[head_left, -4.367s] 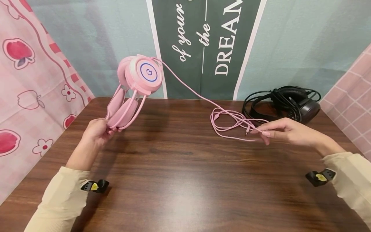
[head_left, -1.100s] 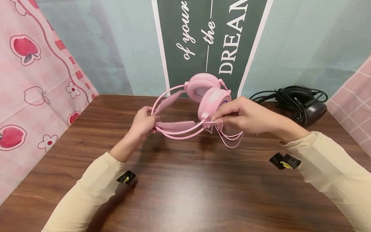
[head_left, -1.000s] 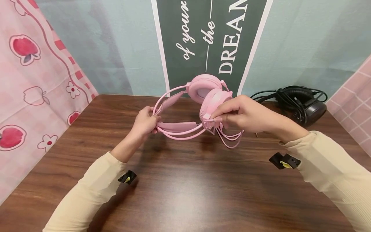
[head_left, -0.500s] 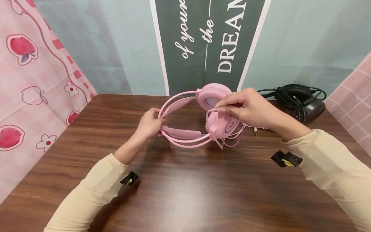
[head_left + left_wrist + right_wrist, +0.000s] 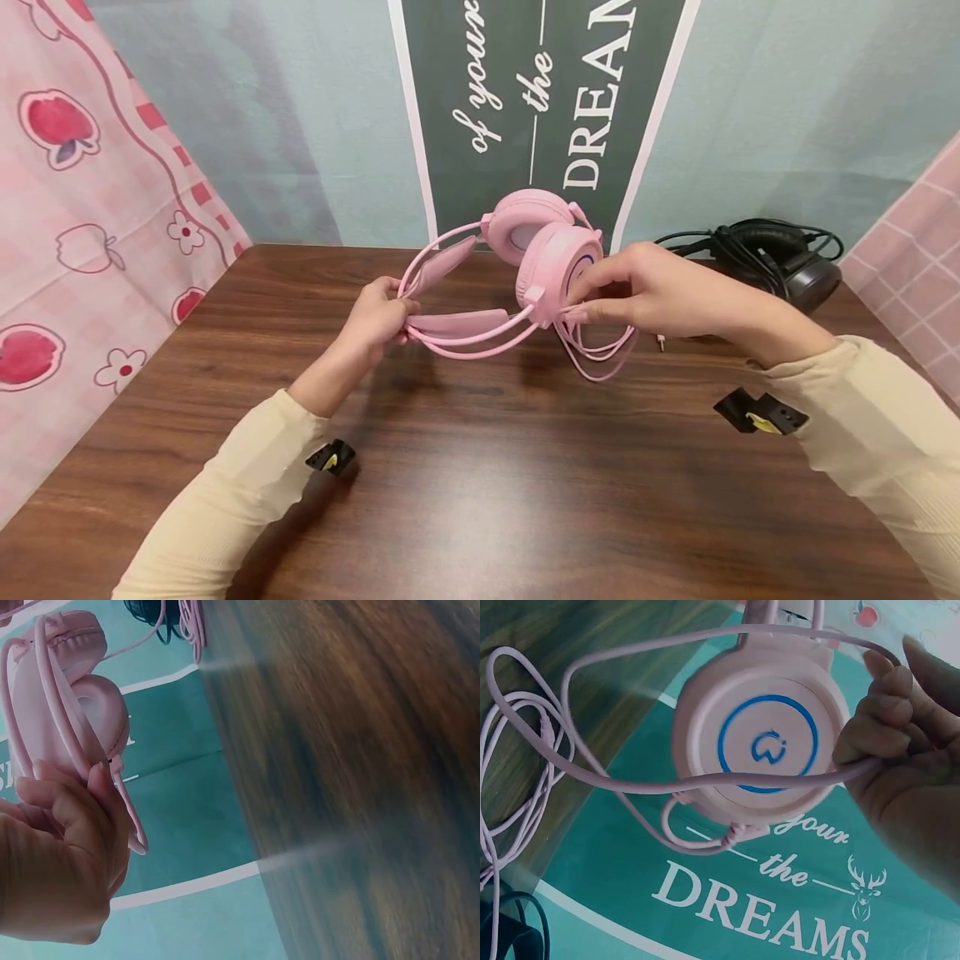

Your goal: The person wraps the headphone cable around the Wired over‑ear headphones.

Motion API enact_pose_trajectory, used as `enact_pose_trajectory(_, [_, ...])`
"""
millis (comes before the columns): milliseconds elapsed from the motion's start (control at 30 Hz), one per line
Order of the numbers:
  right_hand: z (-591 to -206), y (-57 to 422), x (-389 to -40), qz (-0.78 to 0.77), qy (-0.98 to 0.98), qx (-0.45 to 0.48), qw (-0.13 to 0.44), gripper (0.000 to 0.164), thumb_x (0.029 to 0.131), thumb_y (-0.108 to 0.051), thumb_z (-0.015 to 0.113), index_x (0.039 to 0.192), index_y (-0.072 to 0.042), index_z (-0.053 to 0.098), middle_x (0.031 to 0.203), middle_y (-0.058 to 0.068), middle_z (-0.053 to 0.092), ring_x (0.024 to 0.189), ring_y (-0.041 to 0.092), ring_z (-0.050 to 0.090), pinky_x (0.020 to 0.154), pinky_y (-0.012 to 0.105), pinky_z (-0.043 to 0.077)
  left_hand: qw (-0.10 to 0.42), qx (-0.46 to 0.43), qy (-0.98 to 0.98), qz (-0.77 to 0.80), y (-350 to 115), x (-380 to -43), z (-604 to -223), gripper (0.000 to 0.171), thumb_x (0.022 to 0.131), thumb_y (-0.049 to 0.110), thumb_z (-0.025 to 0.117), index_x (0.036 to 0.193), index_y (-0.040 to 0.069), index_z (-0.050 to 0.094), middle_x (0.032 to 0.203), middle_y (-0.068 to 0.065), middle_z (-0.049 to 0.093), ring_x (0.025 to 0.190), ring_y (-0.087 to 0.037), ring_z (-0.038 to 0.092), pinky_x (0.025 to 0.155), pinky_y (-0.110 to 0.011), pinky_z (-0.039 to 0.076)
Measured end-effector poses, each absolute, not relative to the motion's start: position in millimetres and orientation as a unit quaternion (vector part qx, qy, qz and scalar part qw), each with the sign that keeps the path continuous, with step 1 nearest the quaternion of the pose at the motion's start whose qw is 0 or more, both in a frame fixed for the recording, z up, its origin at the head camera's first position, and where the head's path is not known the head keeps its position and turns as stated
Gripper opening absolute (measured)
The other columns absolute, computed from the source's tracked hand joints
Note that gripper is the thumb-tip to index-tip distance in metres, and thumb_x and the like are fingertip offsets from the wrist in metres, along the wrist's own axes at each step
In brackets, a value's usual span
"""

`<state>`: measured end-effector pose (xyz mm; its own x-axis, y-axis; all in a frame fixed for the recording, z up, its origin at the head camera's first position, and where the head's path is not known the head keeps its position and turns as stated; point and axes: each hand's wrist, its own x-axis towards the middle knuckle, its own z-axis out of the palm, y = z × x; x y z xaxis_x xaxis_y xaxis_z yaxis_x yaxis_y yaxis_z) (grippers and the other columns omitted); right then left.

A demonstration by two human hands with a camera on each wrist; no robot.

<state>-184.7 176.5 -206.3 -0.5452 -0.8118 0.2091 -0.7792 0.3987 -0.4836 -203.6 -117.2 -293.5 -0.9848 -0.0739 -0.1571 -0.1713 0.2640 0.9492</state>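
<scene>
One pink headset (image 5: 528, 279), raised above a wooden table (image 5: 480, 467).
Long axis runs rightward from left hand (image 5: 377, 317), which grips the headband (image 5: 461, 323), to the ear cups (image 5: 555, 262); right hand (image 5: 656, 290), nearer these, extends from the right, curled round the looped cable (image 5: 622, 782); its contact with the near cup is hard to judge.

I can see a cream, ribbed-fabric left sleeve (image 5: 228, 496) slanting up from the lower left of the frame; the bare left wrist (image 5: 326, 379) shows beyond it, and the left hand (image 5: 375, 312), left of centre, grips with its fingers curled in. A matching cream right sleeve (image 5: 885, 450) enters at the lower right. Its bare right wrist (image 5: 783, 329) points leftward, and the right hand (image 5: 652, 287), right of centre, pinches with thumb and fingertips.
</scene>
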Motion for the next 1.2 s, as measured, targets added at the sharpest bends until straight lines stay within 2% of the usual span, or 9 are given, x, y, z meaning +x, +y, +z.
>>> enact_pose_trajectory(167, [-207.4,180.9,-187.3,-0.226,0.855,-0.467,0.027,0.011,0.083,-0.004,0.065,0.085,-0.015,0.068,0.071,-0.013,0.057,0.064,0.005,0.051,0.057,0.021,0.046,0.024,-0.080,0.808,0.584,-122.6,-204.1,-293.7,0.034,0.084,-0.003,0.049,0.116,-0.008,0.041,0.065,-0.007,0.049,0.036,-0.004,0.044,0.033,-0.013,0.038])
enact_pose_trajectory(333, [-213.2,185.7,-187.7,-0.155,0.880,-0.449,-0.024,0.021,0.080,0.005,0.062,0.078,-0.017,0.062,0.068,-0.011,0.053,0.062,0.006,0.047,0.056,0.025,0.043,0.013,-0.088,0.815,0.572,-131.8,-204.4,-295.8,0.035,0.083,-0.003,0.048,0.117,-0.008,0.041,0.063,-0.007,0.049,0.035,-0.003,0.044,0.033,-0.013,0.038])
enact_pose_trajectory(533, [-218.3,191.7,-186.3,-0.108,0.888,-0.438,-0.087,0.026,0.076,0.007,0.062,0.077,-0.019,0.060,0.069,-0.007,0.053,0.063,0.009,0.048,0.055,0.029,0.042,0.012,-0.097,0.804,0.587,-142.5,-205.2,-297.0,0.035,0.086,-0.002,0.048,0.118,-0.010,0.038,0.064,-0.005,0.048,0.035,-0.002,0.042,0.033,-0.013,0.037])
enact_pose_trajectory(700, [-220.4,195.3,-188.9,-0.170,0.871,-0.446,-0.119,0.026,0.078,0.006,0.064,0.080,-0.019,0.063,0.071,-0.012,0.056,0.062,0.006,0.049,0.055,0.022,0.042,0.009,-0.104,0.798,0.594,-147.9,-206.9,-295.5,0.037,0.088,0.000,0.048,0.121,-0.009,0.036,0.066,-0.007,0.046,0.035,-0.003,0.041,0.033,-0.013,0.036])
enact_pose_trajectory(900, [-214.8,187.5,-191.1,-0.298,0.838,-0.451,-0.080,0.020,0.083,0.005,0.062,0.087,-0.013,0.067,0.079,-0.008,0.063,0.070,0.007,0.055,0.063,0.015,0.045,0.003,-0.106,0.796,0.596,-145.8,-212.2,-292.1,0.035,0.088,0.000,0.049,0.119,-0.010,0.036,0.069,-0.010,0.046,0.034,-0.003,0.042,0.032,-0.013,0.036])
enact_pose_trajectory(1100, [-209.1,168.5,-197.7,-0.382,0.815,-0.435,0.007,0.012,0.085,0.004,0.059,0.092,-0.003,0.067,0.082,0.004,0.066,0.073,0.013,0.061,0.068,0.022,0.053,0.001,-0.097,0.798,0.595,-136.2,-217.1,-287.8,0.033,0.087,-0.001,0.047,0.118,-0.009,0.036,0.067,-0.010,0.046,0.034,-0.004,0.044,0.032,-0.013,0.037])
enact_pose_trajectory(1200, [-208.0,161.9,-202.5,-0.387,0.815,-0.432,0.009,0.010,0.085,0.003,0.059,0.092,0.000,0.067,0.080,0.007,0.066,0.069,0.013,0.060,0.062,0.021,0.052,-0.002,-0.090,0.810,0.580,-129.6,-216.9,-285.1,0.033,0.087,-0.001,0.047,0.118,-0.008,0.038,0.072,-0.013,0.048,0.035,-0.004,0.046,0.033,-0.013,0.038])
